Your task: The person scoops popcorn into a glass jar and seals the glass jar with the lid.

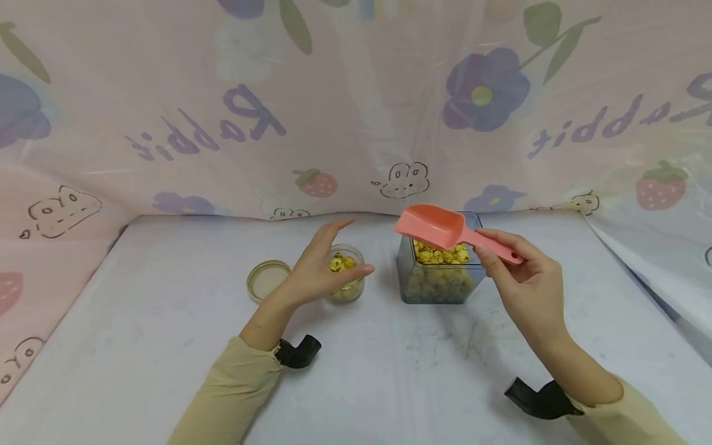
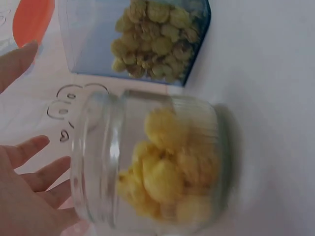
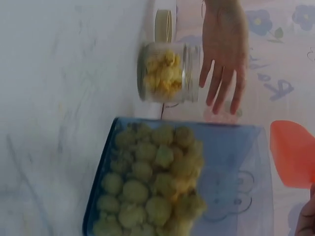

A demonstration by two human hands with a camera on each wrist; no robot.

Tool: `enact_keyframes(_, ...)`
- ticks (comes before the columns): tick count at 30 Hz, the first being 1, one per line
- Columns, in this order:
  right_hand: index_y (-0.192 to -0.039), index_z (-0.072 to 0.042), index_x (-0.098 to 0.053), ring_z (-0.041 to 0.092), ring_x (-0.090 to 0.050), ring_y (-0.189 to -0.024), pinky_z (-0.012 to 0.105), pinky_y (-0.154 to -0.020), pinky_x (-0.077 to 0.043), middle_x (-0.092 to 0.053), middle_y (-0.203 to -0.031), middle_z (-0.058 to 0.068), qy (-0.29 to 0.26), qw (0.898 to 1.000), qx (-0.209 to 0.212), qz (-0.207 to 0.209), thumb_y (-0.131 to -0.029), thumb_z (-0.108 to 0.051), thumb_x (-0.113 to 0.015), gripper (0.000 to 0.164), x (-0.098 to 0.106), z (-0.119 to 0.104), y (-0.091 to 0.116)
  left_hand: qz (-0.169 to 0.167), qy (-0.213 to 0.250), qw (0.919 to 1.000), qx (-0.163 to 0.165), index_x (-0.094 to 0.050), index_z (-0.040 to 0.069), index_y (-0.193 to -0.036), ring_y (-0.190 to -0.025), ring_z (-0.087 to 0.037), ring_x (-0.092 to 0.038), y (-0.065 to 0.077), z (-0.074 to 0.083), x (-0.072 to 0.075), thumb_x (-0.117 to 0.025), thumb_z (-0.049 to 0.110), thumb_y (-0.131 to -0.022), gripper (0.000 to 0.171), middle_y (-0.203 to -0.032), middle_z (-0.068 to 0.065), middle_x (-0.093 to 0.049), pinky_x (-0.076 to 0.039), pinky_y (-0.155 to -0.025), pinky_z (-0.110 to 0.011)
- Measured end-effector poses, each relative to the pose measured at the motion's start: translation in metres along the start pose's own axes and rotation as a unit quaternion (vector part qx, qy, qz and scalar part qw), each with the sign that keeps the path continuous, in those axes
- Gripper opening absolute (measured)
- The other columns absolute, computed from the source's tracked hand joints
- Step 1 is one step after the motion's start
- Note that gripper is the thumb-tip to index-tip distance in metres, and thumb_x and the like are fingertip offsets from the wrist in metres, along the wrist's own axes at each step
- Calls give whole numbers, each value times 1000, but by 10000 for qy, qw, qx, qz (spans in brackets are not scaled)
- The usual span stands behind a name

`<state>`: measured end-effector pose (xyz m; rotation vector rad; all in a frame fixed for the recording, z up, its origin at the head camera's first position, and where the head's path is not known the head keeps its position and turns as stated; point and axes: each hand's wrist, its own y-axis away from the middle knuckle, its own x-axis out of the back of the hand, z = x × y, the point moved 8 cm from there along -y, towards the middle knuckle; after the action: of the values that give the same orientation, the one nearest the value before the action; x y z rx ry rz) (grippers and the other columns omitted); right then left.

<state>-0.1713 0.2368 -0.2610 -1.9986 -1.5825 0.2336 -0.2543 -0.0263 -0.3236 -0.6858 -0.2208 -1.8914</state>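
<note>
My right hand (image 1: 528,284) pinches the handle of a pink scoop (image 1: 434,224), holding it above a clear bluish container (image 1: 408,284) partly filled with yellow popcorn (image 1: 445,254). No popcorn shows in the scoop's bowl. Over a small glass jar (image 1: 347,293) my left hand (image 1: 317,266) is spread, thumb and fingers apart, holding nothing. Several pieces of popcorn lie inside the jar, seen through its side in the left wrist view (image 2: 162,172). The jar stands upright and uncovered on the table, left of the container.
A round, gold-rimmed lid (image 1: 268,280) lies on the white table (image 1: 356,383), left of the jar. Behind the table hangs a pink printed curtain (image 1: 356,123) with flowers and rabbits. Black wrist mounts (image 1: 300,352) sit at both sleeves.
</note>
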Motion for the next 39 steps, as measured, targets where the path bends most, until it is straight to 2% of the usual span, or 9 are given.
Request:
enact_keyframes(8, -114, 9, -65, 7, -59, -69, 10, -64, -51, -69, -93, -5, 212, 9997, -92, 123, -86, 9, -63, 28, 14, 8, -4, 9, 76, 9995, -294, -30, 21, -149, -142, -20, -26, -10, 19, -12, -79, 36, -78, 88, -152, -1, -31, -27, -114, -52)
enact_keyframes(15, -112, 8, -66, 7, -62, -70, 11, -65, -53, -70, -93, -6, 424, 9984, -315, 205, -86, 8, -64, 26, 20, 14, -6, -66, -16, 9997, -252, -28, 24, -149, -142, -19, -26, -16, 25, -21, -78, 42, -78, 89, -152, 2, -30, -27, -114, -52)
enact_keyframes(19, -114, 10, -64, 4, -62, -72, 11, -66, -53, -68, -94, -7, 464, 9987, -191, 10, -87, 7, -64, 27, 22, 17, -7, -141, 9, 9996, -263, -28, 23, -150, -143, -19, -25, -19, 27, -27, -78, 40, -78, 89, -153, 1, -29, -28, -114, -52)
enact_keyframes(24, -116, 7, -63, 1, -61, -73, 9, -64, -51, -66, -98, -11, 797, 9962, -32, -356, -88, 6, -63, 28, 26, 22, -10, -201, 143, 9991, -351, -25, 20, -151, -143, -18, -22, -23, 32, -36, -80, 35, -77, 93, -153, -1, -28, -25, -116, -48)
enact_keyframes(31, -115, 6, -64, 1, -54, -68, 11, -52, -43, -64, -95, -15, 1166, 9906, 79, -706, -87, 6, -64, 28, 33, 30, -17, -244, 227, 9991, -264, -23, 24, -152, -144, -17, -21, -28, 34, -49, -82, 35, -75, 97, -155, 0, -24, -26, -116, -47)
enact_keyframes(39, -110, 5, -66, -2, -52, -71, 12, -51, -39, -64, -96, -19, 1583, 9792, 763, -1012, -81, 12, -67, 30, 35, 27, -26, -319, 445, 9978, -379, -19, 23, -153, -144, -21, -23, -34, 37, -61, -83, 35, -74, 102, -157, -3, -22, -28, -115, -49)
